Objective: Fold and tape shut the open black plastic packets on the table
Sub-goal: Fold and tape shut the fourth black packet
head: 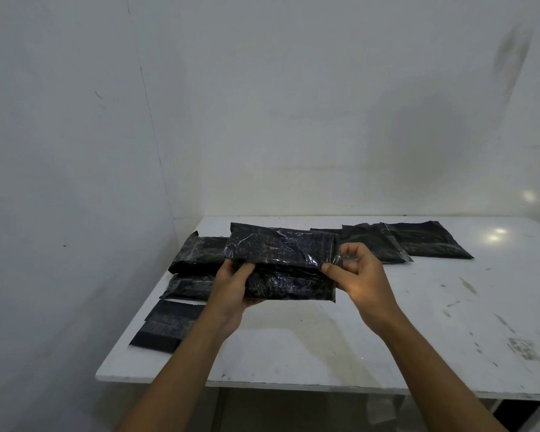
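I hold a black plastic packet [281, 263] a little above the white table [324, 344], its top flap folded down over the front. My left hand [231, 288] grips the packet's left end, fingers over the front and palm underneath. My right hand [356, 275] pinches the flap's right edge between thumb and fingers, where a shiny clear strip shows. Whether that strip is tape I cannot tell.
Three black packets [197, 254] lie along the table's left edge, one behind another. Flat black packets [418, 241] overlap at the back right. Walls close in on the left and behind. The table's near edge runs below my forearms.
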